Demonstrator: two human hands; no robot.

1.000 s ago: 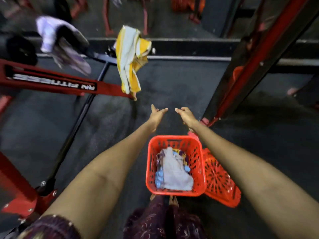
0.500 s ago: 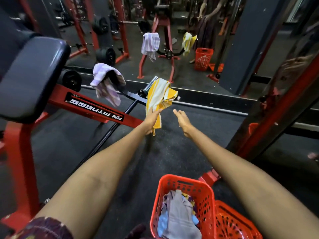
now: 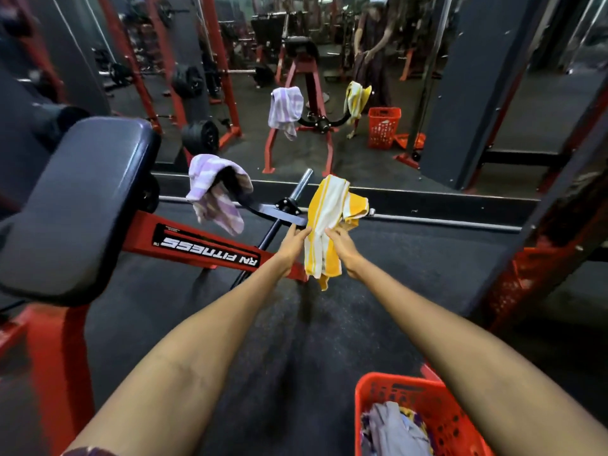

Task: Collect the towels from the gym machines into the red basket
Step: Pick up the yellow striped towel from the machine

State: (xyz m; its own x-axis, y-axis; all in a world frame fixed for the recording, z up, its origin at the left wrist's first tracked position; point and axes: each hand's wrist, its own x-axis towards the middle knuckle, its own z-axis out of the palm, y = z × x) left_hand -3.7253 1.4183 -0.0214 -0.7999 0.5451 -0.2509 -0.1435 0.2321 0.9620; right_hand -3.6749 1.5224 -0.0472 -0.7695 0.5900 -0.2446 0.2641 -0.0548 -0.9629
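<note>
On the machine's handle, beyond the red basket, the yellow striped towel is hanging while both hands, left hand and right hand, are pinching its lower folds. Lifting it clear, I'd judge, then the purple towel beside it.

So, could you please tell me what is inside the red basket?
The red basket holds a heap of cloth: a grey towel on top, with blue and patterned yellow-purple fabric peeking out beside it. What lies lower down is covered, and the frame cuts off the basket's near side.
</note>
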